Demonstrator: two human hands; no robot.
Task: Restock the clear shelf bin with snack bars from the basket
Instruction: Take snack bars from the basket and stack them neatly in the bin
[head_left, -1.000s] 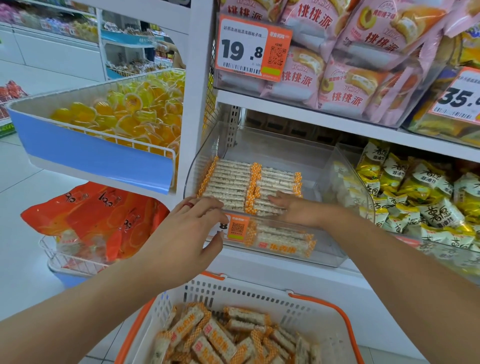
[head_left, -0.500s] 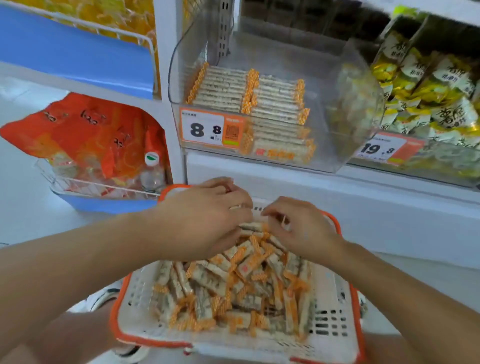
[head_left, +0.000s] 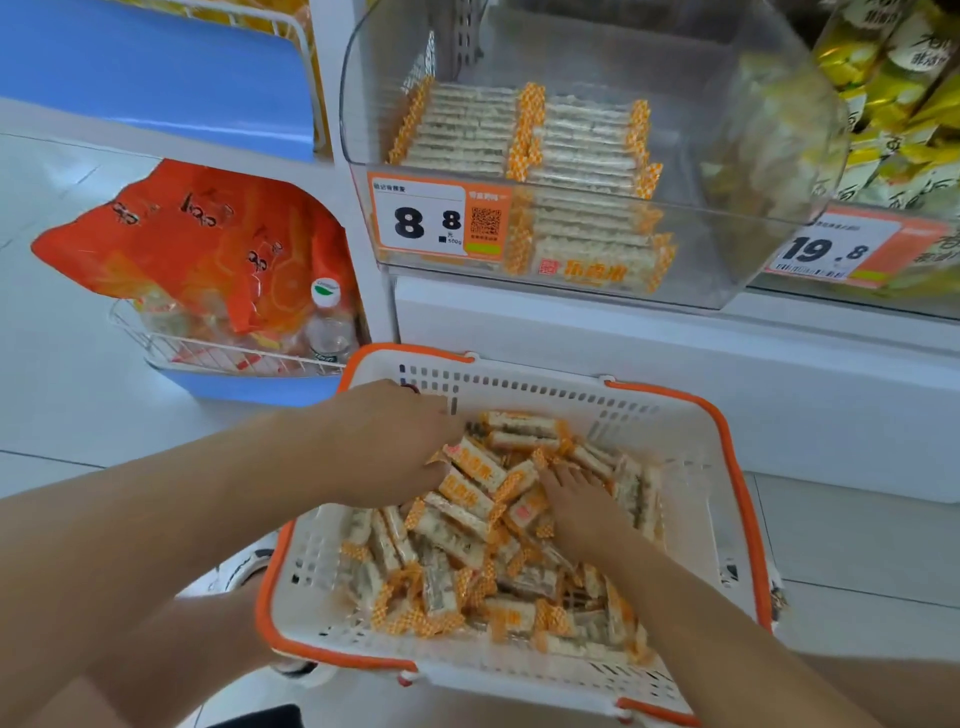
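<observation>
Reaching into the white, orange-rimmed basket (head_left: 727, 447) nearest the camera, both hands are down in the loose pile of snack bars (head_left: 467, 545): left hand (head_left: 384, 447) has fingers curled into the bars at the far-left corner, though I can't tell if it actually grips one; right hand (head_left: 582, 504) lies on the pile with fingers spread, holding nothing visible. Basket looks well stocked, so plenty left to move. Further back and above, the clear shelf bin (head_left: 753, 156) behind the 8.8 price tag (head_left: 431, 218) holds two neat rows on its left side, right side bare — roughly half filled by my read.
</observation>
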